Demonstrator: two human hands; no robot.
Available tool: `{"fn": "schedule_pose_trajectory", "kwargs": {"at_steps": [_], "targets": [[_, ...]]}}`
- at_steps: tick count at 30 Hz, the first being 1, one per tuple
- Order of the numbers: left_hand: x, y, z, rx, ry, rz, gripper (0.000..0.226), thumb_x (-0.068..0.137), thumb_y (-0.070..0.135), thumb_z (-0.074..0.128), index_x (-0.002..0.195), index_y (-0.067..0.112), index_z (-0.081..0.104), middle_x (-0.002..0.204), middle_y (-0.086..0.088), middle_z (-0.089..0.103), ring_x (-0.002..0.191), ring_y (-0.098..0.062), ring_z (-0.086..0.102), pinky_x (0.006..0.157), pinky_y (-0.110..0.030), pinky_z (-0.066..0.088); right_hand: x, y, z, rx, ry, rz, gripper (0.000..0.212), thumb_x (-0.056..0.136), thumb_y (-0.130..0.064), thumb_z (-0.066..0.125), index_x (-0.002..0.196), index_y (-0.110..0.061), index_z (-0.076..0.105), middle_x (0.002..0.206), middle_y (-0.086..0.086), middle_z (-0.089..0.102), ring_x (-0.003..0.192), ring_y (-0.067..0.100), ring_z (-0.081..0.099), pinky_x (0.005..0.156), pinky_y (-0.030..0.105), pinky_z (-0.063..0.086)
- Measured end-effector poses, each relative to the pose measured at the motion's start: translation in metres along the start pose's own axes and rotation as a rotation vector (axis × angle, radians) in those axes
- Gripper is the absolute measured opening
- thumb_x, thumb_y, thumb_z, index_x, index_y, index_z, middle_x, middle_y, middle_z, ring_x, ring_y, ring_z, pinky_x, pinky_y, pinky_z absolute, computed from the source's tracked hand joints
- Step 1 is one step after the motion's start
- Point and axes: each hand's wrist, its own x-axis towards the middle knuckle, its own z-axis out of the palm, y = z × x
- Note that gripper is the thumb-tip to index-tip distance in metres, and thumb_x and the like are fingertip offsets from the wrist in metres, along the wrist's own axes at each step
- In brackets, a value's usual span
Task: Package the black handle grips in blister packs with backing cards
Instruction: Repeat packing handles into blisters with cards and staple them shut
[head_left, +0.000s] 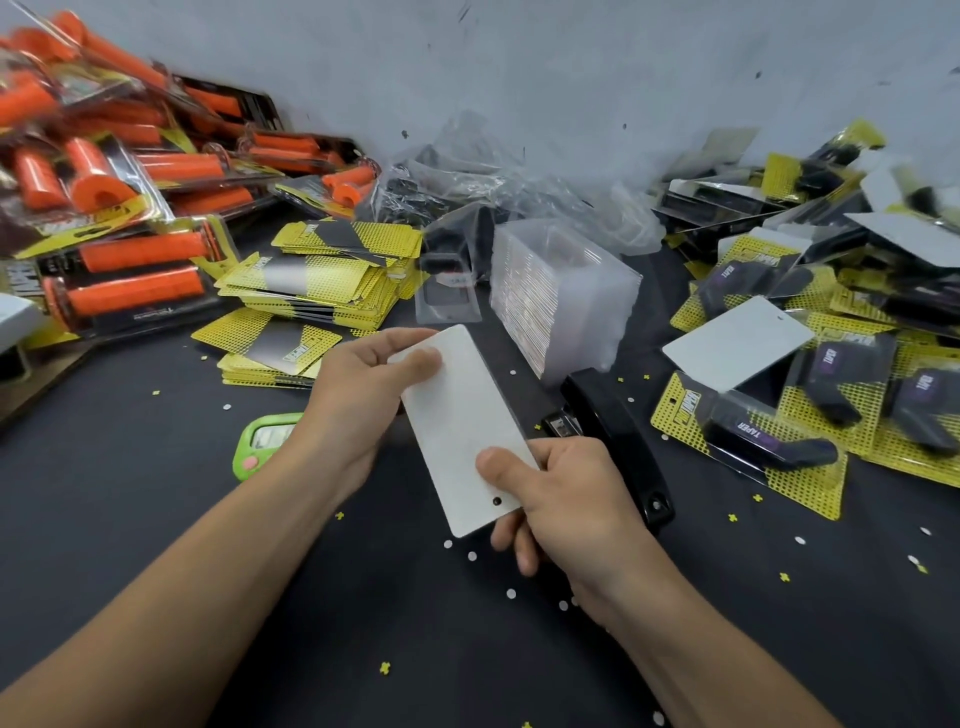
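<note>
Head view: a backing card (462, 426), white side up, is pinched at centre frame, top end by the left hand (358, 395), bottom end by the right hand (566, 504); packed black grips (769, 441) are heaped at right.

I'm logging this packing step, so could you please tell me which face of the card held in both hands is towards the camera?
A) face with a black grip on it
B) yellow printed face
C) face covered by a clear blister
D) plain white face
D: the card, pinched by the left hand at its far end and the right hand near its punched hole, shows only a plain white surface.
</note>
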Motion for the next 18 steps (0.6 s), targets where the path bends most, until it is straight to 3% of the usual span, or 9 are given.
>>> {"fn": "schedule_pose_trajectory", "kwargs": {"at_steps": [3, 6, 9, 12, 15, 18], "targets": [[0.003, 0.002, -0.005, -0.093, -0.029, -0.019, 0.019, 0.092, 0.009, 0.071, 0.086, 0.022, 0.083, 0.089, -0.006, 0.079, 0.073, -0.017, 0.074, 0.056, -0.033, 0.059, -0.002, 0.000, 0.002, -0.054, -0.054, -0.055, 0.027, 0.087, -0.031, 0.070, 0.072, -0.008, 0.071, 0.064, 0.016, 0.071, 0.042, 0.020, 0.059, 0.044, 0.022, 0.040], [0.007, 0.001, -0.008, -0.093, -0.035, -0.023, 0.020, 0.092, 0.011, 0.072, 0.084, 0.025, 0.083, 0.085, -0.002, 0.078, 0.070, -0.014, 0.073, 0.055, -0.031, 0.059, -0.006, 0.001, 0.002, -0.161, -0.071, -0.095, 0.016, 0.084, -0.019, 0.064, 0.072, -0.013, 0.072, 0.064, 0.013, 0.072, 0.051, 0.016, 0.067, 0.048, 0.019, 0.043], [0.008, -0.004, -0.004, -0.033, 0.080, 0.040, 0.009, 0.090, 0.016, 0.076, 0.091, 0.024, 0.080, 0.087, 0.005, 0.078, 0.075, -0.010, 0.073, 0.055, -0.028, 0.057, -0.009, 0.003, 0.004, -0.333, 0.095, -0.195, 0.023, 0.089, -0.018, 0.060, 0.069, -0.007, 0.065, 0.051, 0.008, 0.065, 0.045, 0.013, 0.059, 0.045, 0.024, 0.042], [0.003, -0.008, 0.001, 0.200, 0.189, 0.170, 0.044, 0.082, 0.034, 0.084, 0.121, 0.036, 0.063, 0.111, 0.017, 0.073, 0.091, -0.004, 0.074, 0.060, -0.031, 0.062, -0.008, 0.004, 0.005, -0.529, 0.350, -0.435, 0.030, 0.092, -0.016, 0.062, 0.065, -0.007, 0.052, 0.053, 0.009, 0.054, 0.051, 0.024, 0.048, 0.051, 0.038, 0.040], [-0.011, -0.009, 0.014, -0.004, -0.013, 0.091, 0.049, 0.087, 0.042, 0.072, 0.132, 0.033, 0.058, 0.116, 0.004, 0.076, 0.102, -0.018, 0.075, 0.062, -0.041, 0.063, -0.007, 0.005, 0.008, -0.734, 0.447, -0.598, 0.027, 0.092, -0.018, 0.069, 0.069, -0.012, 0.057, 0.054, 0.001, 0.047, 0.051, 0.024, 0.042, 0.050, 0.037, 0.039], [-0.017, -0.006, 0.020, -0.180, -0.234, -0.021, 0.046, 0.096, 0.049, 0.055, 0.135, 0.026, 0.059, 0.122, -0.006, 0.073, 0.109, -0.023, 0.072, 0.066, -0.038, 0.061, -0.007, 0.006, 0.008, -1.014, 0.514, -0.700, 0.022, 0.078, -0.016, 0.084, 0.067, -0.018, 0.066, 0.055, -0.002, 0.055, 0.046, 0.024, 0.047, 0.046, 0.028, 0.042]]}}
